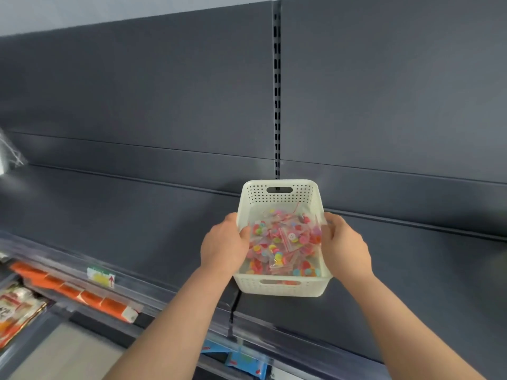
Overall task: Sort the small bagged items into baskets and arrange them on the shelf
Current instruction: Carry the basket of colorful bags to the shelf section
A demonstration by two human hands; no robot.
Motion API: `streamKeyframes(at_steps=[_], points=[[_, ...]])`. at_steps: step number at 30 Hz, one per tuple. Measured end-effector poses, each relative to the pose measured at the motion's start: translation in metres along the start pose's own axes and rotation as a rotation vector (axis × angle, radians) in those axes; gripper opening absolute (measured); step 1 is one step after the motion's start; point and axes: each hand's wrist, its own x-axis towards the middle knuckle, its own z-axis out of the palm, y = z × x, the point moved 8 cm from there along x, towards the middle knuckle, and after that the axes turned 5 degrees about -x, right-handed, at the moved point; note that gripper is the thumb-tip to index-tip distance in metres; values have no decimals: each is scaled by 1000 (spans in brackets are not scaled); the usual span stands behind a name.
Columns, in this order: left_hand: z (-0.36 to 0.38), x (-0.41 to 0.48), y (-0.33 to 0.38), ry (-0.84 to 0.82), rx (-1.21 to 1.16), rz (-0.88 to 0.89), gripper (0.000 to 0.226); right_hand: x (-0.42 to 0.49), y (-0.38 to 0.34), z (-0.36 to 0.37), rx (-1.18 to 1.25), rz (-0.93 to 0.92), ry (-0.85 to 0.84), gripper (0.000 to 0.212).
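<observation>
Both hands are on it. I've got the white perforated plastic basket [300, 197] just right of the middle of the frame, one hand on each long side. My left hand [223, 248] wraps the left wall, with the thumb hooked over the rim and into the basket. My right hand [344, 248] clamps the right wall the same way, its fingers curled over the rim. That's a firm two-sided hold on the basket and nothing else.

Inside lies a heap of small clear bags of bright plastic buttons [285, 242], pink, yellow, blue and red, piled across the floor of the basket. They lie well below the rim.

The basket is over the dark grey metal shelf [137, 215], with its far end pointing at the grey back panel [137, 91]. That end is just below the slotted upright rail [277, 78], which runs down from the top of the frame. The near end pokes out past the shelf's front edge. I can't tell whether the base is touching the shelf.

At lower left, a clear price strip carries a yellow-green label [101, 276], with a row of orange packets [82, 294] beneath it. Blue packets [247, 360] show at the bottom centre. A crinkled clear bag [11, 154] hangs at the left edge.
</observation>
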Motion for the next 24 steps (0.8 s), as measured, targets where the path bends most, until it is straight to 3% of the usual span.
streamKeyframes(at_steps=[3,7,9,16,20,24], points=[[2,-11,-7,-56,-111,-90,34,0,2,4,57,3,-91,39],[16,-40,-10,-126,-659,-281,40,-10,6,7,344,26,-205,38],[16,-54,-4,-96,-785,-322,40,-17,6,6,406,23,-225,38],[-30,-96,17,135,-914,-334,36,-25,-21,-18,512,-104,-297,33],[-61,-130,8,264,-905,-353,51,-40,-56,-11,515,-234,-398,32],[-84,-176,-18,379,-929,-417,33,-73,-86,16,533,-296,-525,31]])
